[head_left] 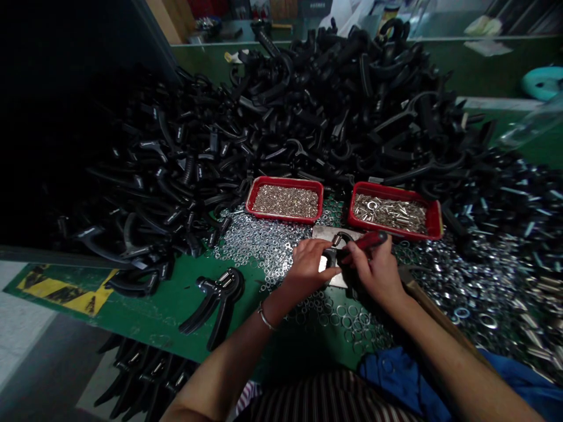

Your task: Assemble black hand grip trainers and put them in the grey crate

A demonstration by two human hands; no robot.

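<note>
Handgrip (obscured) between left hand, right hand.

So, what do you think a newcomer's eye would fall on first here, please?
The huge heap of black hand-gripper handles at the back comes first, spread across the green bench. Next come the left red tray and right red tray of small metal parts, then silver washers scattered around the left hand and the right hand, which grips a red-handled tool.
</note>
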